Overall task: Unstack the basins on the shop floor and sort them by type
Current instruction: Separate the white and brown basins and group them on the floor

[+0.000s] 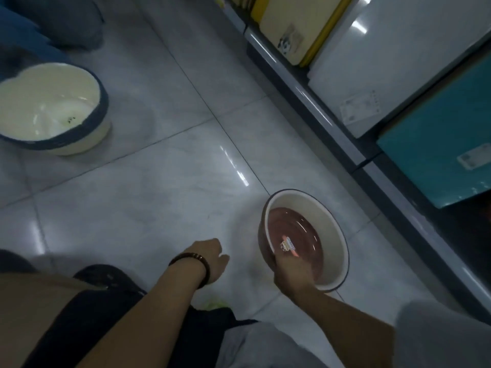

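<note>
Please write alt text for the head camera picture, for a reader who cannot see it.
A person's right hand grips the rim of a reddish-brown basin nested inside a cream basin on a tiled floor, beside a low shelf of boxes. The left hand hangs empty above the floor, and a blue-rimmed basin stands further left.

Both forearms are bare, the left forearm (148, 301) and the right forearm (345, 312) alike. Just behind the left hand (212, 257), a bracelet (198, 262) of dark brown, glossy beads sits close round the wrist. The right arm runs up into a loose short sleeve (438, 338), pale grey and plain. Grey cloth of the same shade, the shirt (265, 346), shows at the bottom middle. The trousers (93, 328) are dark, nearly black. A tan cloth (39, 293) lies along the lower left edge; whether it is clothing cannot be told.
</note>
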Motion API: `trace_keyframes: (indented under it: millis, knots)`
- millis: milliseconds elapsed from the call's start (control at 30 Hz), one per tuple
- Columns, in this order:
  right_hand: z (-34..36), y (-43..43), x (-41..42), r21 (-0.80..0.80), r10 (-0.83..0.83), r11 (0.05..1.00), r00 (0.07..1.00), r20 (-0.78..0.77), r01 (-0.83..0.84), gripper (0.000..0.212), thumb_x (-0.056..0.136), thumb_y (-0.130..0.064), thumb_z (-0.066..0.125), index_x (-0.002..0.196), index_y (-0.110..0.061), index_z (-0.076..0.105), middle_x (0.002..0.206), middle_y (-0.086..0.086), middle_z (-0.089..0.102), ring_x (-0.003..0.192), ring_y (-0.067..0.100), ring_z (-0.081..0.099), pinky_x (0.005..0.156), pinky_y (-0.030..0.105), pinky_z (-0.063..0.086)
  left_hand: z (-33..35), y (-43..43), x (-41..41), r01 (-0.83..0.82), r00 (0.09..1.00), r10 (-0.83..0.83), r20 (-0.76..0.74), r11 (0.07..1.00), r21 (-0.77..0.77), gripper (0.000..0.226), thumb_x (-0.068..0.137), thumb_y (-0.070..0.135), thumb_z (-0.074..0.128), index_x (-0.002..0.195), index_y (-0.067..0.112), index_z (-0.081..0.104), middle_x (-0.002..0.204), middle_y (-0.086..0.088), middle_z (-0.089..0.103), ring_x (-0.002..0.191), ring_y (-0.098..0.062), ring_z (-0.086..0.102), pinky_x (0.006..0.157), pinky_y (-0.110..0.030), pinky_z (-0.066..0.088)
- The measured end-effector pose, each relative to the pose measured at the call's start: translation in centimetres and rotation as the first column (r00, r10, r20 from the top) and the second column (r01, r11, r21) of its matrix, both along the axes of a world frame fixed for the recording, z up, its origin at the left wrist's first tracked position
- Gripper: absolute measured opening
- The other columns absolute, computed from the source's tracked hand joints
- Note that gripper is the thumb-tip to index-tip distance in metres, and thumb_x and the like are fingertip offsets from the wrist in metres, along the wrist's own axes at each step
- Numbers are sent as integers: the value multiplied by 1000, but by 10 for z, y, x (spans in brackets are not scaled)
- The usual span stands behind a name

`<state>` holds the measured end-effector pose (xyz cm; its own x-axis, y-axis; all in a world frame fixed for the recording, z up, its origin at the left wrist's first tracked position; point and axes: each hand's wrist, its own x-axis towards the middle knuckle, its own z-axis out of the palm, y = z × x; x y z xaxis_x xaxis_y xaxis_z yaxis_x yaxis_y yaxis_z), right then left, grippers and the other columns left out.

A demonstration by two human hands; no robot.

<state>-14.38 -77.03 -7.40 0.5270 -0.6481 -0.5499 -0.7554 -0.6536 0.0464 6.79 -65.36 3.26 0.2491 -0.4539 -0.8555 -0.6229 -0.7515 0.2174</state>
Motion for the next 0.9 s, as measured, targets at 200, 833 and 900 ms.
trace_keyframes:
  millis: [200, 833, 900]
  knots:
    - [44, 9, 83, -15, 145, 989, 952, 268, -146, 21, 93, -32, 55, 110, -21, 61, 104, 6, 74, 95, 34, 73, 74, 39, 57, 11, 9, 6, -397, 912, 387, -135, 916, -61, 83, 98, 72, 36, 159, 15, 32, 160, -9, 41, 137, -29, 50, 110, -37, 45]
    - [198, 138, 286, 132, 39, 658, 209, 977, -741, 14, 91, -27, 72, 99, -19, 80, 87, -11, 77, 80, 5, 71, 73, 23, 54, 118, 207, 153, -852, 79, 959, -273, -77, -518, 56, 76, 48, 54, 100, -1, 67, 98, -23, 74, 83, -43, 75, 72, -54, 63]
    - [208, 135, 309, 7, 50, 847, 93, 994, -531, 17, 88, -25, 72, 101, -17, 77, 97, -6, 76, 89, 8, 69, 82, 23, 51, 136, 246, 163, -824, 42, 971, -237, -100, -558, 55, 73, 53, 56, 90, 3, 69, 90, -22, 76, 75, -42, 76, 66, -57, 63]
